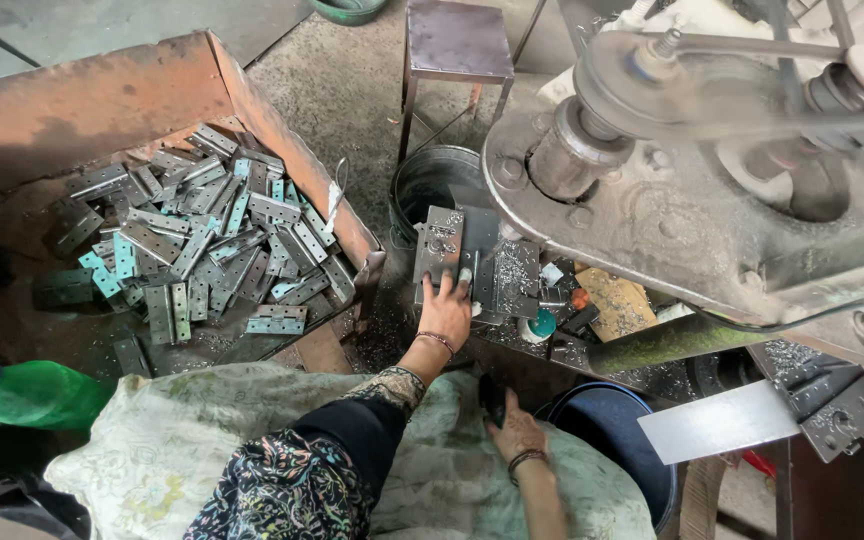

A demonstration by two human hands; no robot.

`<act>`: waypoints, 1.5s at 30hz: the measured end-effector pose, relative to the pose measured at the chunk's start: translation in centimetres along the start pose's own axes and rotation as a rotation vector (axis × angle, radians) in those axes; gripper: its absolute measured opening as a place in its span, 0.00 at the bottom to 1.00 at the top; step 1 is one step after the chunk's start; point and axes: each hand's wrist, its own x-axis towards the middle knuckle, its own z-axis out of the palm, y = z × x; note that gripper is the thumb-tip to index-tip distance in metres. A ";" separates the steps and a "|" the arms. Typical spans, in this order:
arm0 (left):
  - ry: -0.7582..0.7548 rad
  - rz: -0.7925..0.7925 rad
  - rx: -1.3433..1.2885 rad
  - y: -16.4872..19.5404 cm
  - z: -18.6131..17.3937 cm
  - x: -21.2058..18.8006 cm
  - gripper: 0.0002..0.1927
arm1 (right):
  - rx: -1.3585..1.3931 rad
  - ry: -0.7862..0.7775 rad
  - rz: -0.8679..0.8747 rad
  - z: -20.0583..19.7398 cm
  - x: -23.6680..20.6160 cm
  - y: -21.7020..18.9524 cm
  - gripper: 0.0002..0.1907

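1. At the far left, a rusty metal bin [152, 90] holds a loose heap of flat, perforated hinge plates [202, 240]; a green plastic bottle [37, 392] lies below it, by the cloth [182, 440] over your lap.
2. Your left hand [446, 310] reaches forward and lies flat on a grey hinge plate [440, 245] at the near left edge of the machine's work plate [512, 280]. The grip is wide, fingers spread and pressing down, not closed around it.
3. Judging from this, you are seating the plate under the machine; the next move calls for squaring it against the work plate and keeping your fingertips well apart from the spinning pulley [632, 75].
4. Your right hand [517, 432] rests low on the cloth, just beside a dark bucket [612, 430]. Its fingers curl around a small dark object [493, 398]; I cannot tell what that is.
5. Metal shavings [517, 265] litter the work plate.
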 end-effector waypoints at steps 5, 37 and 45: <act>0.072 -0.014 -0.026 -0.1 -0.4 -0.4 0.18 | 0.036 0.076 0.033 4.6 1.5 0.3 0.47; -0.080 -0.021 0.079 -0.7 -0.7 2.8 0.23 | 0.181 0.091 0.028 5.2 2.3 0.7 0.38; -0.072 -0.057 0.069 -0.8 -0.8 2.6 0.24 | 0.060 0.009 -0.042 2.9 2.7 1.8 0.37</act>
